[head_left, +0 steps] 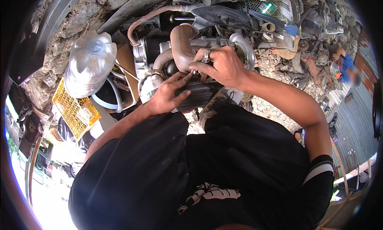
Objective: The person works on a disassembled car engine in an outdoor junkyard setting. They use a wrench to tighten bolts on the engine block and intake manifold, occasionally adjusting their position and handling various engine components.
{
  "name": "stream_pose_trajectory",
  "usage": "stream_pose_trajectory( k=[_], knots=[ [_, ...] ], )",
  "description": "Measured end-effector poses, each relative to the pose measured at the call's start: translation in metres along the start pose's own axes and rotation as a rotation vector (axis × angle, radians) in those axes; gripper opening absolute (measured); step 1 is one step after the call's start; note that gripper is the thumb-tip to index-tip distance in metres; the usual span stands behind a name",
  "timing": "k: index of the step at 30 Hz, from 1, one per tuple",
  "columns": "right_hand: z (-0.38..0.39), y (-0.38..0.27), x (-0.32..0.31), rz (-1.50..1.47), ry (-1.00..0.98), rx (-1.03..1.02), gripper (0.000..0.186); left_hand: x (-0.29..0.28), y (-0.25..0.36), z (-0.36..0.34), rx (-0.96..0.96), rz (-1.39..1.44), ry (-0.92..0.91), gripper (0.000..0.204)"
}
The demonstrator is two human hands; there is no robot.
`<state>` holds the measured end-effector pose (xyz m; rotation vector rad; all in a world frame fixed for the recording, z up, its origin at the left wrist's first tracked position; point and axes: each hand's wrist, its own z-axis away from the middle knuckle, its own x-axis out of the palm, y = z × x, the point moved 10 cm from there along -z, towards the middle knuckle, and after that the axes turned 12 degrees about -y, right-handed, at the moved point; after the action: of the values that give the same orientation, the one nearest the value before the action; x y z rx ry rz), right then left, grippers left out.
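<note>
Both my hands meet at an engine in front of me, around the lower end of a rusty brown exhaust pipe (182, 44). My right hand (226, 66), with a ring on one finger, is closed in a pinch beside the pipe. A small metal piece shows at its fingertips, too small to name. My left hand (169, 92) reaches in from the left, fingers stretched toward that same spot, thumb apart. Below the hands lies a dark ribbed cover (197, 95). To the right of the pipe sits a round silvery metal housing (242, 50), partly hidden by my right hand.
Left of the engine stand a large clear plastic bottle (89, 62), a yellow mesh crate (74, 108) and a cardboard box (127, 68). Behind is a white plastic basket (285, 10) with parts. Another person (346, 68) is at the far right, near corrugated metal sheets (351, 126).
</note>
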<state>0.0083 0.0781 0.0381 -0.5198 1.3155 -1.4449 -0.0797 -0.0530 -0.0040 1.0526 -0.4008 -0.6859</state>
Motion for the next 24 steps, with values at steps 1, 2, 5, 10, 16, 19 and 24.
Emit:
stream_pose_trajectory(
  k=[1,2,5,10,16,19,24],
  knots=[
    [0.0,-0.001,-0.001,-0.013,0.002,-0.022,0.034,0.001,0.003,0.0,0.002,-0.008,-0.015,0.058],
    [0.0,-0.003,-0.002,-0.026,0.004,-0.044,0.033,0.002,0.004,-0.001,0.005,-0.017,-0.03,0.06],
    [0.005,-0.003,-0.006,-0.027,0.024,-0.104,0.03,0.002,0.005,0.0,0.052,-0.068,-0.022,0.062],
    [0.017,0.024,0.001,-0.139,0.044,0.014,0.026,0.009,-0.003,0.0,-0.011,0.114,-0.099,0.063],
    [0.026,0.002,0.0,-0.003,0.037,-0.154,0.023,0.007,-0.007,0.0,0.043,0.129,-0.071,0.064],
    [0.051,-0.01,0.04,0.143,-0.101,-0.341,0.018,0.005,-0.005,-0.002,0.005,0.155,-0.114,0.062],
    [0.083,0.014,0.133,0.225,-0.405,-0.179,0.019,0.01,-0.017,-0.002,-0.028,0.41,-0.084,0.058]
  ],
)
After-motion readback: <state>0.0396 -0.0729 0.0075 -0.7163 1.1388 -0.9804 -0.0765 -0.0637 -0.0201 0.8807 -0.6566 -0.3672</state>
